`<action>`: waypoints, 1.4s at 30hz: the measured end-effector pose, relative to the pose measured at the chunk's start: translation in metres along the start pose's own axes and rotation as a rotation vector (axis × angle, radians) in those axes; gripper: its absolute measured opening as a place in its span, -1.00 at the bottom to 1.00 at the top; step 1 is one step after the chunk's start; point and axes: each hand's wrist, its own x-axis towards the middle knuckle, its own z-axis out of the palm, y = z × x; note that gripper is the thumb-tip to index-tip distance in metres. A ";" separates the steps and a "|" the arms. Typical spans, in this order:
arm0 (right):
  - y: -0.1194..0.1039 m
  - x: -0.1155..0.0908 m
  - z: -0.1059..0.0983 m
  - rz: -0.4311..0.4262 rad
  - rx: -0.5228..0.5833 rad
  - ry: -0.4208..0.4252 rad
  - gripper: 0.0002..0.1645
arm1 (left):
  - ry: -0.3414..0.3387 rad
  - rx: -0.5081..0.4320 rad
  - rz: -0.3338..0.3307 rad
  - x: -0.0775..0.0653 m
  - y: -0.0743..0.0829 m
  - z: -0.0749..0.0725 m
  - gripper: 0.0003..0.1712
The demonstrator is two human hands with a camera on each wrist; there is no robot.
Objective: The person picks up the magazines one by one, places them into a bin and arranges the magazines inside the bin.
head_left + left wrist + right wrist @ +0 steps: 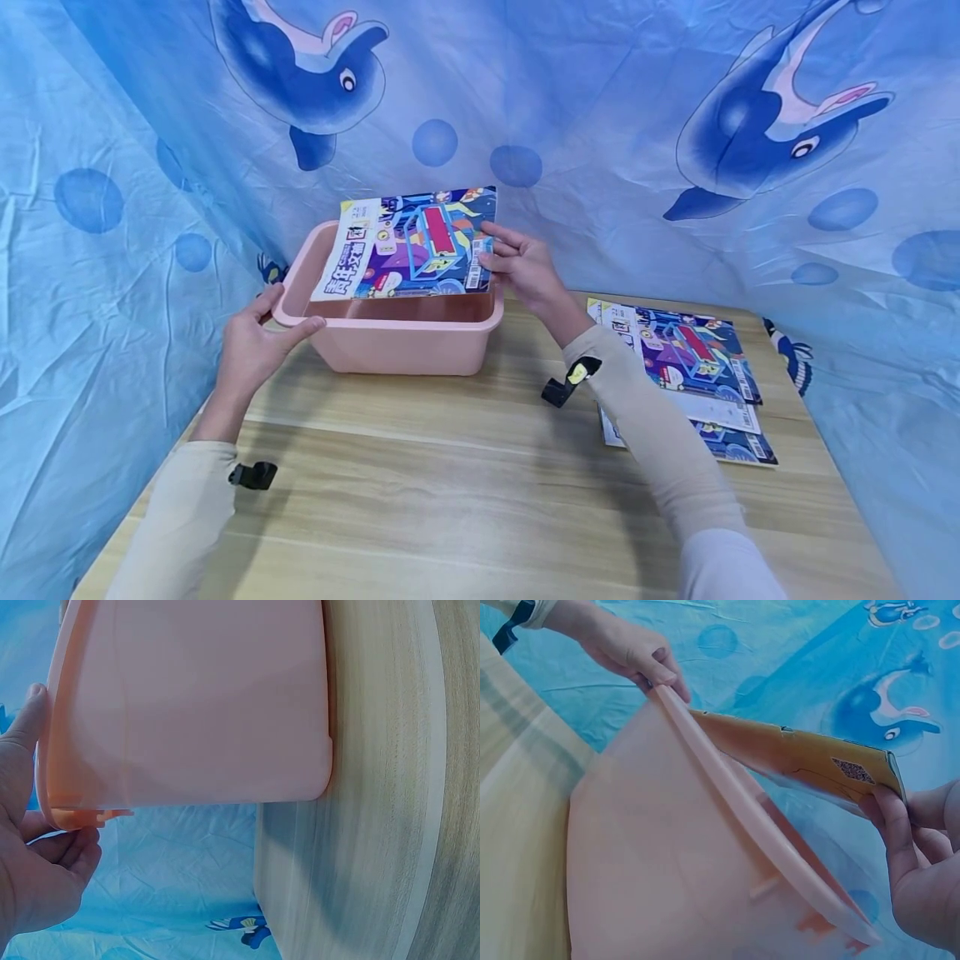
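A pink plastic bin [405, 350] stands toward the back left of the wooden table. My left hand [253, 346] grips its left rim, thumb over the front corner; the left wrist view shows the fingers curled under the lip. Over the bin's opening is a colorful magazine [420, 246] with a white strip along its left side. My right hand [531, 268] pinches its right edge between thumb and fingers. From the right wrist view, the magazine's yellowish underside [795, 754] faces the bin, tilted. Much of the bin's inside is hidden beneath the magazine.
More magazines [693, 346] with the same cover lie overlapped at the table's right side, partly behind my right forearm. A blue curtain [600, 100] with dolphins hangs behind and beside the wooden table [450, 492]. Black straps sit on both wrists.
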 end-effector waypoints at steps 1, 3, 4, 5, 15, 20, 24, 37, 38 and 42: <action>0.001 0.001 0.002 0.009 -0.009 0.005 -0.36 | 0.000 -0.001 0.000 0.000 0.000 0.000 0.07; 0.003 0.002 0.006 0.021 -0.024 0.010 -0.36 | 0.000 -0.003 -0.002 0.000 0.001 0.000 0.07; 0.004 0.002 0.007 0.025 -0.031 0.010 -0.36 | 0.001 -0.004 0.000 -0.001 0.001 0.000 0.06; 0.005 0.003 0.009 0.031 -0.035 0.013 -0.36 | 0.002 -0.001 -0.003 0.000 0.001 0.000 0.07; 0.008 0.006 0.022 0.051 -0.091 0.037 -0.39 | -0.002 -0.010 -0.007 -0.001 0.002 0.000 0.07; 0.010 0.006 0.027 0.066 -0.134 0.031 -0.39 | -0.010 -0.014 -0.022 0.000 0.001 0.000 0.08; 0.011 0.005 0.031 0.065 -0.168 0.015 -0.40 | -0.012 -0.014 -0.029 0.000 0.001 0.000 0.09; 0.015 0.007 0.041 0.078 -0.143 -0.034 -0.39 | -0.022 -0.019 -0.034 -0.001 0.004 0.000 0.11; 0.015 0.008 0.042 0.084 -0.144 -0.036 -0.39 | -0.021 -0.021 -0.032 -0.001 0.004 0.000 0.10; 0.015 0.008 0.046 0.107 -0.175 -0.055 -0.37 | -0.017 -0.023 -0.026 -0.001 0.002 0.000 0.10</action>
